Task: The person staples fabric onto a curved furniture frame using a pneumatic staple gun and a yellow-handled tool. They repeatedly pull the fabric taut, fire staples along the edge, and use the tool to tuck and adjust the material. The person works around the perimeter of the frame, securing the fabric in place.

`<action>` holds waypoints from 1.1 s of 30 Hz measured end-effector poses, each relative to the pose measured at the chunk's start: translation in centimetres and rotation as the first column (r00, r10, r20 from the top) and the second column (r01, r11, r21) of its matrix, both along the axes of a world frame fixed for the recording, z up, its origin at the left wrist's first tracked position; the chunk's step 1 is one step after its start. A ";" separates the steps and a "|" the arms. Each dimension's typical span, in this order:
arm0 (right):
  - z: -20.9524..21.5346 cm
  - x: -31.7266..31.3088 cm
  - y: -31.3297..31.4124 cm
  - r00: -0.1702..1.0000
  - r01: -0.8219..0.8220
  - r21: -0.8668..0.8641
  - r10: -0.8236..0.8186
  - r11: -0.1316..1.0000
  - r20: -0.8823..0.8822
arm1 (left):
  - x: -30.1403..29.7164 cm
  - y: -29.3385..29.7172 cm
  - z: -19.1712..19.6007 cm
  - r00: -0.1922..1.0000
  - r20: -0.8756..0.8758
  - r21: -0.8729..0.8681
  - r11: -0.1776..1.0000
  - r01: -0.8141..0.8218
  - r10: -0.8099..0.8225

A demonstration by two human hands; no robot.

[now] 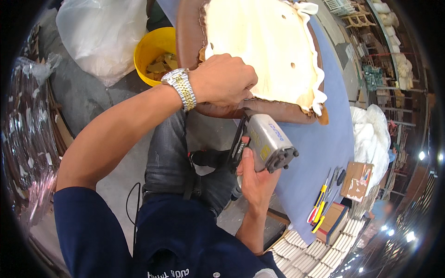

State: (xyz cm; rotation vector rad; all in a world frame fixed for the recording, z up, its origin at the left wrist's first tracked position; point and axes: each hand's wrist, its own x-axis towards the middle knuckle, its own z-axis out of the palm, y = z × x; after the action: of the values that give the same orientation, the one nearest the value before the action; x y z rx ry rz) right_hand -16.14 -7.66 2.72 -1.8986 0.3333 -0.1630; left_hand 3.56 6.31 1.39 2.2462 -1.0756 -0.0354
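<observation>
A chair seat with a pale wooden underside [259, 51] faces up, wrapped round its rim in brown leather [282, 111]. Wavy white edging sticks up along its right side, and staples run along the folded leather. My left hand [227, 78], a metal watch on its wrist, is closed at the near left part of the rim, pinching the leather edge; the fingertips are partly hidden. In my right hand [259, 183] is a silver and black staple gun [269, 139], held by its handle. Its nose meets the near leather rim, just right of my left hand.
The seat rests on a blue-grey table [320, 153]. Yellow-handled screwdrivers [320, 204] and pliers lie at its right, by a brown box [357, 180]. A yellow bucket [143, 53] with scraps stands left, beside a white plastic bag [102, 37]. Staple strips [310, 255] lie lower right.
</observation>
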 end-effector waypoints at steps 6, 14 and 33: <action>0.0 0.3 0.9 1.000 0.015 0.073 -0.014 0.997 -0.013 | -0.2 -0.2 -0.3 1.000 -0.016 0.011 1.000 -0.019 0.019; -1.1 1.0 0.4 0.998 -0.042 -0.202 0.029 0.979 -0.064 | -0.8 -0.2 -1.4 0.999 -0.001 -0.029 0.998 -0.050 0.050; -1.7 -1.6 0.0 0.998 -0.053 0.135 0.049 0.989 0.030 | -0.4 1.8 -1.0 0.999 0.039 -0.075 0.997 0.034 -0.031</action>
State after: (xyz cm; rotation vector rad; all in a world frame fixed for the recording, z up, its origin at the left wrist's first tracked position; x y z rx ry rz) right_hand -17.72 -7.70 1.00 -1.7670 0.2704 -0.1280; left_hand 3.12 8.11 0.43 2.1698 -1.1149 0.0334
